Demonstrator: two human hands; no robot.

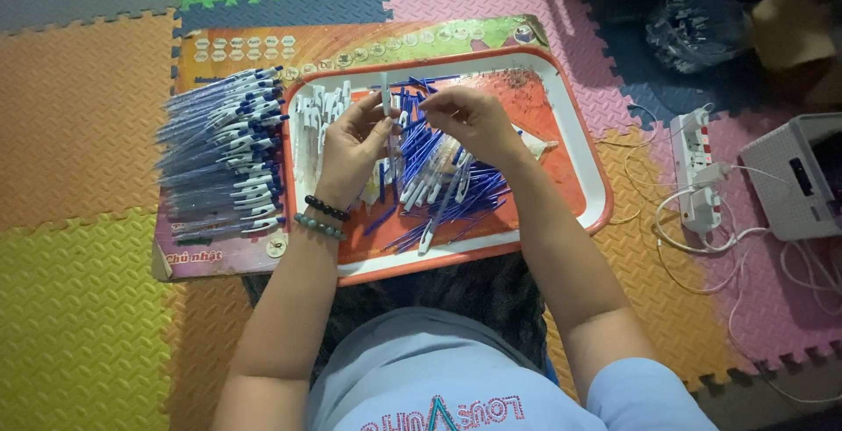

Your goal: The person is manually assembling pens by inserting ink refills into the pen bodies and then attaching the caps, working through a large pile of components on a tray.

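Pen barrel (pixel 384 93) is standing upright over the tray (pixel 574 124), the left hand (pixel 351 146) and right hand (pixel 469 115) both pinching it with fingers closed.

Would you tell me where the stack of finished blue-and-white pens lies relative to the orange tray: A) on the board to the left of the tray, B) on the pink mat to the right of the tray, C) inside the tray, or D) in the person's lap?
A: the stack of pens rests on the printed board, left of the orange tray, while both hands work above the tray.
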